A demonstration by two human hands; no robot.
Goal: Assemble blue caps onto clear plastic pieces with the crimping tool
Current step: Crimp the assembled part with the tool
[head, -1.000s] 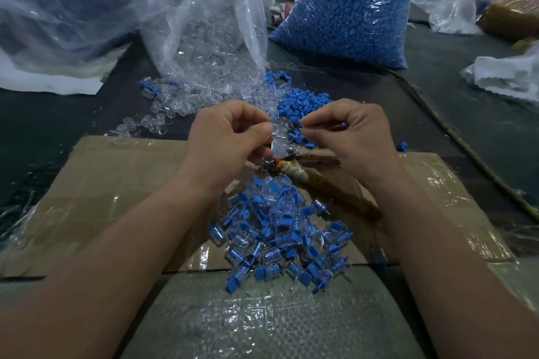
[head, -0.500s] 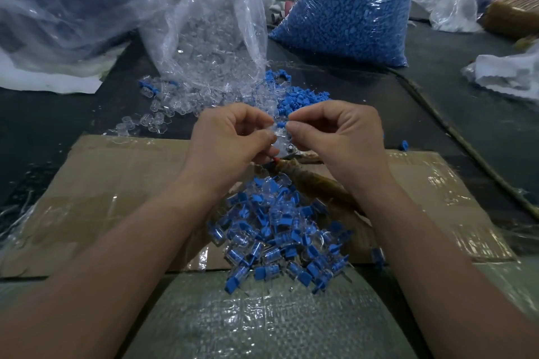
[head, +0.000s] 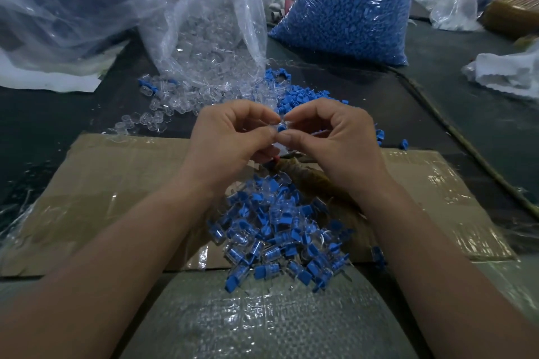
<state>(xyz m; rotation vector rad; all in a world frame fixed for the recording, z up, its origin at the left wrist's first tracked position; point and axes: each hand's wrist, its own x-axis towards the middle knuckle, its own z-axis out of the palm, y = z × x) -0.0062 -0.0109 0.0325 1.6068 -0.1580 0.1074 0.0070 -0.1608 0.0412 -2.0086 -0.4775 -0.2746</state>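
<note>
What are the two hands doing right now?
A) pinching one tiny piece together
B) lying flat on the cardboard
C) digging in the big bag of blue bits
A: the left hand and the right hand meet fingertip to fingertip around a small blue and clear piece, held up above the cardboard and the pile of finished pieces.

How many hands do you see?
2. The left hand and the right hand meet above the cardboard, both pinching one blue-capped piece. No others show.
</note>
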